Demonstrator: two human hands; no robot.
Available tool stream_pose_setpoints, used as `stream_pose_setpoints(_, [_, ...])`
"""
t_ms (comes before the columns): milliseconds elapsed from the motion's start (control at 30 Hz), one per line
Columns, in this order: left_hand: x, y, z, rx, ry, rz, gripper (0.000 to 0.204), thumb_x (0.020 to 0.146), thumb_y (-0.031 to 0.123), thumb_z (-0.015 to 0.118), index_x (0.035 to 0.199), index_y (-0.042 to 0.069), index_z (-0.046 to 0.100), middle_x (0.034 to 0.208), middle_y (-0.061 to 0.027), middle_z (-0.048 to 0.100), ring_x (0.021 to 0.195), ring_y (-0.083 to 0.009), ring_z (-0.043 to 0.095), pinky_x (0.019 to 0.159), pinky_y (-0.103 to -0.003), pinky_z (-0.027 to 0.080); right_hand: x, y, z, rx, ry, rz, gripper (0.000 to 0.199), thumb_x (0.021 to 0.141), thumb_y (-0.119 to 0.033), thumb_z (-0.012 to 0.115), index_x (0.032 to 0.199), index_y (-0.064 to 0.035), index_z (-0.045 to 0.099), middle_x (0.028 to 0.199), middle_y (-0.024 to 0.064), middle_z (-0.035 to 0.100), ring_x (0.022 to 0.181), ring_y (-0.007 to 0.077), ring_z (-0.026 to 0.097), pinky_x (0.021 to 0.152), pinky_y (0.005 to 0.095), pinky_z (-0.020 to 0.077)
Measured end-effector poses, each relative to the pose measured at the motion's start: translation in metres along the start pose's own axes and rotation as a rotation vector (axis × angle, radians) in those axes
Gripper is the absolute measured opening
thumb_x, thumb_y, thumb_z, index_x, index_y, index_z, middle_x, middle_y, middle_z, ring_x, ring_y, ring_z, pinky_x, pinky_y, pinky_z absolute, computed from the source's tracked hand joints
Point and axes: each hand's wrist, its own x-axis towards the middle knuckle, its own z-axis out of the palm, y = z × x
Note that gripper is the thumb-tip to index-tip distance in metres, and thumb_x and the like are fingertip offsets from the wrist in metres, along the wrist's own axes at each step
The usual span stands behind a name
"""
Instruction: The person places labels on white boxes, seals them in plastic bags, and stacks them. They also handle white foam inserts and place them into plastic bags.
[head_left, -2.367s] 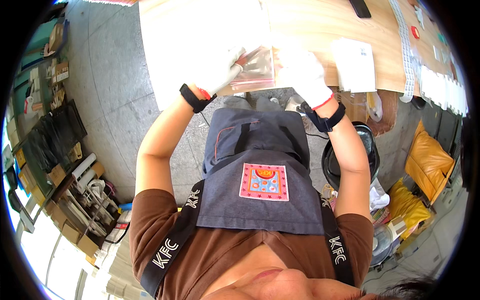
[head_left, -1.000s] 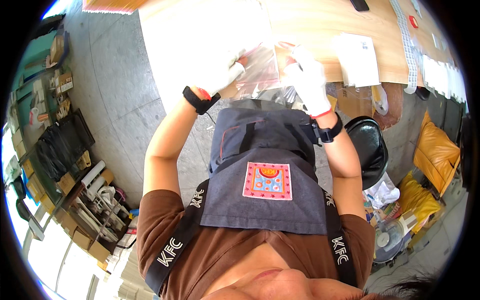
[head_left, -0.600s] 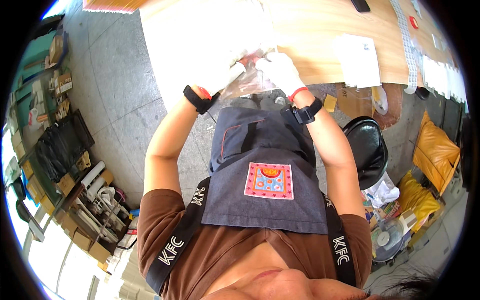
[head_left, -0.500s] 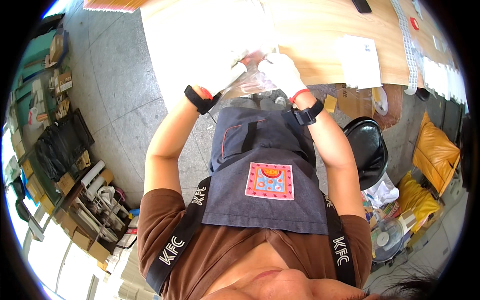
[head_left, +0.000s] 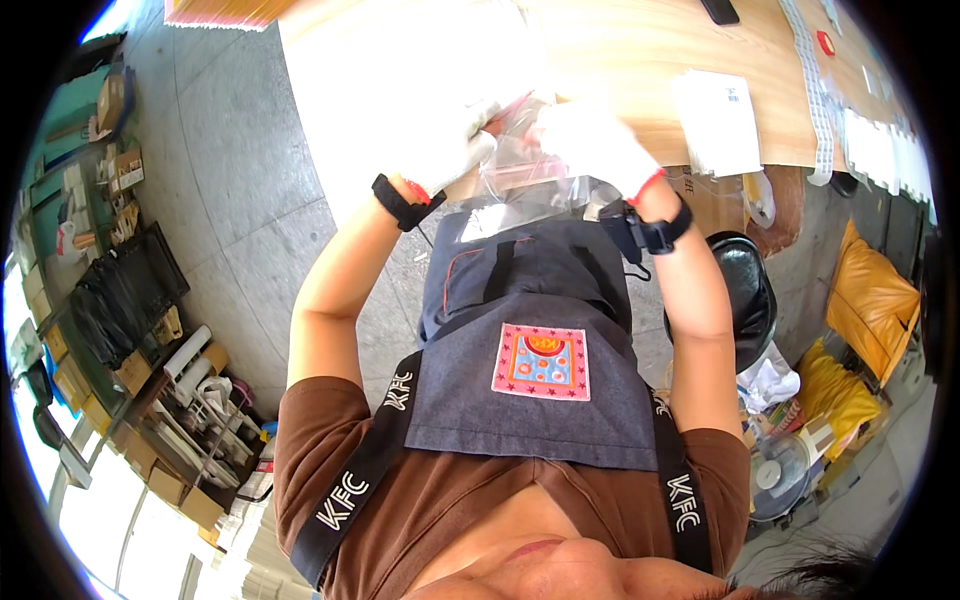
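left hand and right hand both pinch the clear bag between them | we risk it slipping through gloved fingers or tearing | table just beyond

A clear plastic bag held at the table edge; a white paper label lies to its right

A clear plastic bag, crinkled and glossy, with something reddish showing near its top, hangs slackly at the near edge of the wooden table, its upper part over the tabletop and its lower part drooping below the edge.
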Motion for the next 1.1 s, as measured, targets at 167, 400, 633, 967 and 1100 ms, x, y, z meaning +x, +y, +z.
stream_pose_setpoints(167, [0.000, 0.000, 0.001, -0.031, -0.008, -0.014, 0.022, 0.082, 0.013, 0.052, 0.100, 0.003, 0.059, 0.086, -0.0171, 0.061, 0.078, -0.0333, 0.061, 0.072, -0.039, 0.049, 0.007, -0.006, 0.030, 0.014, -0.081, 0.365, 0.033, 0.088, -0.037, 0.059, 0.097, -0.0084, 0.072, 0.090, 0.0149, 0.068, 0.085, 0.0263, 0.064, 0.075, 0.0364, 0.0480])
stream_pose_setpoints(400, [0.002, 0.012, -0.011, -0.012, -0.131, -0.057, 0.027, 0.086, 0.015, 0.051, 0.108, 0.000, 0.059, 0.096, -0.0199, 0.061, 0.088, -0.0354, 0.061, 0.079, -0.039, 0.048, -0.011, -0.002, 0.028, 0.120, 0.077, 0.272, 0.031, 0.085, -0.037, 0.059, 0.096, -0.0101, 0.071, 0.092, 0.0154, 0.068, 0.089, 0.0337, 0.064, 0.075, 0.0396, 0.0498])
stream_pose_setpoints(633, [0.002, 0.004, -0.011, -0.067, -0.114, 0.069, 0.030, 0.086, 0.014, 0.052, 0.112, 0.001, 0.059, 0.098, -0.0195, 0.061, 0.091, -0.0342, 0.061, 0.081, -0.038, 0.048, 0.014, -0.006, 0.039, -0.002, 0.068, 0.475, 0.043, 0.082, -0.045, 0.059, 0.096, -0.0049, 0.069, 0.096, 0.0214, 0.067, 0.094, 0.0378, 0.063, 0.080, 0.0439, 0.0491])
stream_pose_setpoints(967, [-0.002, -0.012, 0.004, 0.007, -0.061, -0.013, 0.033, 0.091, 0.017, 0.051, 0.119, 0.002, 0.060, 0.104, -0.0167, 0.064, 0.093, -0.0319, 0.063, 0.082, -0.037, 0.049, 0.010, -0.005, 0.041, 0.106, 0.099, 0.412, 0.038, 0.083, -0.039, 0.059, 0.095, -0.0043, 0.068, 0.094, 0.0211, 0.066, 0.093, 0.0378, 0.062, 0.080, 0.0439, 0.0487])
stream_pose_setpoints(1100, [0.002, 0.001, -0.006, -0.045, -0.146, -0.064, 0.036, 0.081, 0.013, 0.053, 0.114, 0.001, 0.062, 0.107, -0.0212, 0.064, 0.091, -0.0365, 0.064, 0.081, -0.041, 0.051, -0.024, -0.002, 0.029, 0.214, -0.017, 0.313, 0.032, 0.087, -0.032, 0.058, 0.096, -0.0032, 0.067, 0.090, 0.0195, 0.067, 0.084, 0.0324, 0.064, 0.075, 0.0384, 0.0497])
